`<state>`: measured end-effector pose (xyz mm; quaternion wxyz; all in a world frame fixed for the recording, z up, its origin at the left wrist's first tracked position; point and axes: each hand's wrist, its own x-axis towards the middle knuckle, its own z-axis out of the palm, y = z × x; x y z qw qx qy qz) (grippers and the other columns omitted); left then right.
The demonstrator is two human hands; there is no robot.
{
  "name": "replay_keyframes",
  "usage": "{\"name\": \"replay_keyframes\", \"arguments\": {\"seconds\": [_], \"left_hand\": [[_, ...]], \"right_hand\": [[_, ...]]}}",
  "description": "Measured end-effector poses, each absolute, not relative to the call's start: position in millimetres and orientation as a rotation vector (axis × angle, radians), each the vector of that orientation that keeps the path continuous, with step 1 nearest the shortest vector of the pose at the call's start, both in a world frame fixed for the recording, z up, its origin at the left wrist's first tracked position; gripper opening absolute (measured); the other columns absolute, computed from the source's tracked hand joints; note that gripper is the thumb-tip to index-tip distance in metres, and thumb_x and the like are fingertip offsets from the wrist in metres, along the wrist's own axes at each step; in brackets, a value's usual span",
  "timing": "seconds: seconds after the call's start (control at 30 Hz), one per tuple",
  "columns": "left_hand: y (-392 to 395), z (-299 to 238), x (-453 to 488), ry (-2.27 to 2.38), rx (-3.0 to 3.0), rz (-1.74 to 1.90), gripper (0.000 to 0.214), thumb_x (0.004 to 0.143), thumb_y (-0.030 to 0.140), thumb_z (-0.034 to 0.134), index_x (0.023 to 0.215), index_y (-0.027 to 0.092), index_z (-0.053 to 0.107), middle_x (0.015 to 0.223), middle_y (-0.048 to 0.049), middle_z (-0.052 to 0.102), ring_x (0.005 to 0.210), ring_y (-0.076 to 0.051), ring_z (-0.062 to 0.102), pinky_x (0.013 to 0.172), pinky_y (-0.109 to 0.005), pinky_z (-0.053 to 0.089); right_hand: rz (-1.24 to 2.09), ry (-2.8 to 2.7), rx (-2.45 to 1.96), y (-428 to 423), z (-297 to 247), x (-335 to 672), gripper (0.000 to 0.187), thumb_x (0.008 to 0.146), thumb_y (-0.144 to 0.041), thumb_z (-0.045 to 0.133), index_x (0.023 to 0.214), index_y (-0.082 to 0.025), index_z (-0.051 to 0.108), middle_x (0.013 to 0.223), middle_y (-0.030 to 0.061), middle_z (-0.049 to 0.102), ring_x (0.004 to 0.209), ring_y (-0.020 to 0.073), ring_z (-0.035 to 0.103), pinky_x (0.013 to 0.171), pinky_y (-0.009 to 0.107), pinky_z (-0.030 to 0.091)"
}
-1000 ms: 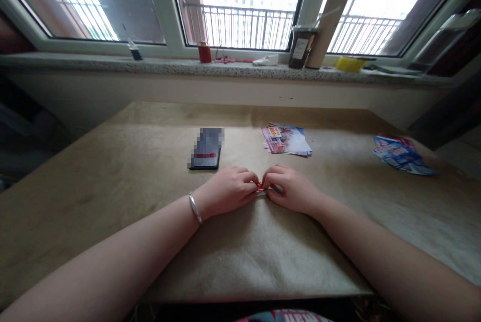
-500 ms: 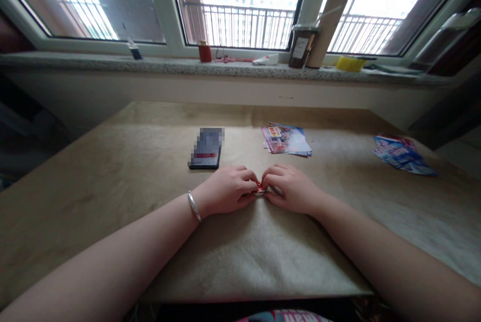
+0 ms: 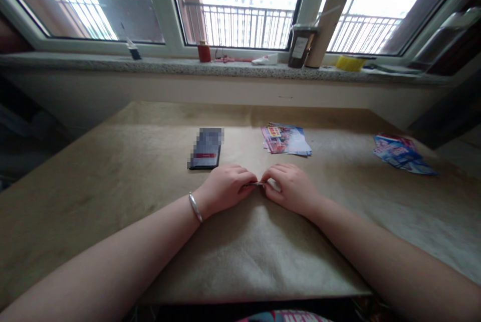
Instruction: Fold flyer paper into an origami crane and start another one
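Over the middle of the table, my left hand (image 3: 230,187) and my right hand (image 3: 290,186) meet fingertip to fingertip. Pinched between them is a small folded piece of paper (image 3: 258,183), showing mostly as a thin edge. Most of it is hidden behind my fingers. A silver bangle (image 3: 195,207) circles my left wrist. Just beyond my left hand lies a dark phone (image 3: 205,149), its screen blurred out. A stack of printed flyers (image 3: 288,140) rests beyond my right hand.
More blue and red flyers (image 3: 405,155) lie fanned out at the right of the tan-covered table (image 3: 93,176). Along the granite windowsill (image 3: 165,65) stand a red container (image 3: 204,52), a dark canister (image 3: 299,48), a tall cardboard tube (image 3: 329,26) and a yellow item (image 3: 350,63).
The paper between my fingers has turned from showing its red face to showing a thin edge. Both hands have risen very slightly, keeping their pinch.
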<state>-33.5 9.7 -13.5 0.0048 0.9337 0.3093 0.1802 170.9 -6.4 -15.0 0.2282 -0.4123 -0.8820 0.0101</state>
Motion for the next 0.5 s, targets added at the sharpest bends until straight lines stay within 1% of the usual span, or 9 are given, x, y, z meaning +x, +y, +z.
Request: {"name": "replay_keyframes", "arguments": {"seconds": [0.2,0.33,0.5], "left_hand": [[10.2,-15.0,-34.9,1.031,2.930,0.594,0.012,0.085,0.020,0.052,0.086,0.020,0.065,0.078,-0.0011,0.068,0.073,-0.016,0.063,0.067,-0.026,0.044],[10.3,-13.6,-34.6,1.018,2.932,0.635,0.013,0.084,0.019,0.053,0.083,0.020,0.066,0.076,-0.0016,0.068,0.072,-0.016,0.062,0.066,-0.026,0.045],[9.7,-14.7,-32.5,1.049,2.747,0.792,0.011,0.084,0.026,0.056,0.081,0.019,0.065,0.075,-0.0018,0.068,0.069,-0.015,0.062,0.065,-0.025,0.047]], "right_hand": [[0.067,-2.416,-1.154,-9.6,-15.2,169.2,0.010,0.081,-0.027,0.056,0.084,-0.020,0.062,0.082,0.0047,0.067,0.081,0.0201,0.059,0.075,0.032,0.041],[0.049,-2.401,-1.175,-8.9,-15.9,169.0,0.012,0.084,-0.029,0.054,0.083,-0.020,0.062,0.081,0.0048,0.067,0.081,0.0200,0.059,0.075,0.031,0.041],[0.054,-2.372,-1.193,-8.9,-15.1,170.5,0.012,0.085,-0.029,0.054,0.082,-0.020,0.062,0.081,0.0051,0.066,0.080,0.0202,0.058,0.073,0.032,0.041]]}}
